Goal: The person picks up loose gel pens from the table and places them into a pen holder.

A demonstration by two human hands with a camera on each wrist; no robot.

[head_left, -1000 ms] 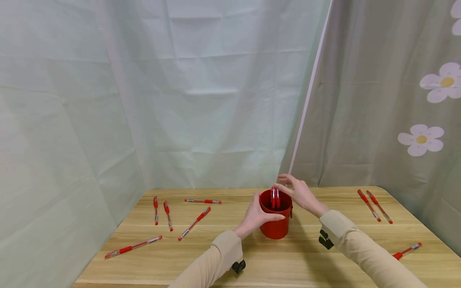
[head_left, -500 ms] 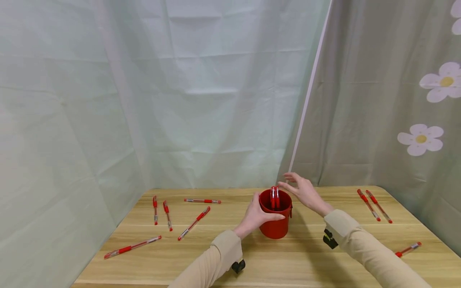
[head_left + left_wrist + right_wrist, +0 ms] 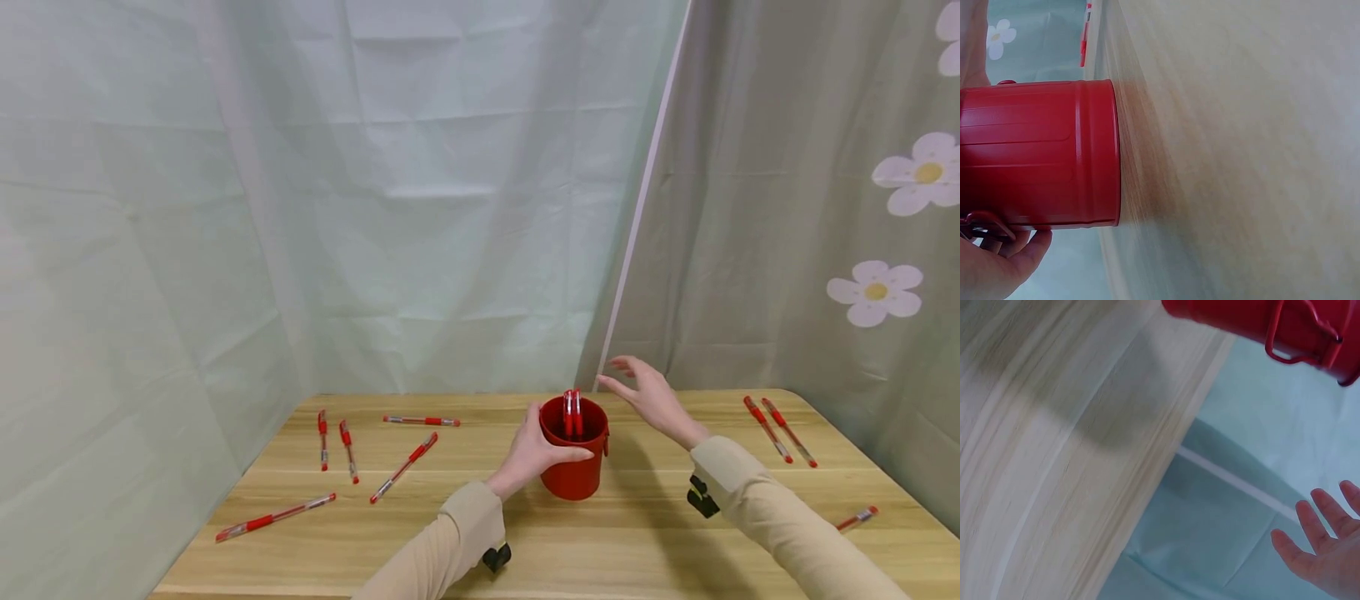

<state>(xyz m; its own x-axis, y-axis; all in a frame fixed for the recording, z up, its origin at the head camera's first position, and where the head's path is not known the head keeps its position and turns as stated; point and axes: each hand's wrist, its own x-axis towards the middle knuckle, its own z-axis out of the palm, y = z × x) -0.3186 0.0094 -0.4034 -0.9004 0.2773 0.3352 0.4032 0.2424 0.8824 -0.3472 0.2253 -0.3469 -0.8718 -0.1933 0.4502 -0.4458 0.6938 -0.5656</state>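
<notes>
A red metal bucket [image 3: 572,479] with small side handles stands upright on the wooden table. Red pens [image 3: 572,415] lean inside it, their capped ends just above the rim. My left hand [image 3: 531,450] grips the bucket from the near left, thumb across its front and fingers round the far side. In the left wrist view that hand [image 3: 997,269] is at the bucket's [image 3: 1035,156] handle side. To the right of the bucket, my right hand [image 3: 651,400] is held in the air with fingers spread, holding nothing. The right wrist view shows this hand [image 3: 1329,550] apart from the bucket [image 3: 1260,325].
Several red pens lie scattered on the table's left half, among them a slanted pen [image 3: 403,467] and a long pen [image 3: 275,517]. Two pens [image 3: 780,432] lie at the back right. Another pen [image 3: 857,518] is partly behind the right sleeve. Curtains [image 3: 450,208] hang behind the table.
My right hand has moved away from the pens in the bucket, to the right and slightly up, its fingers opening wider. The left hand and the bucket have stayed put.
</notes>
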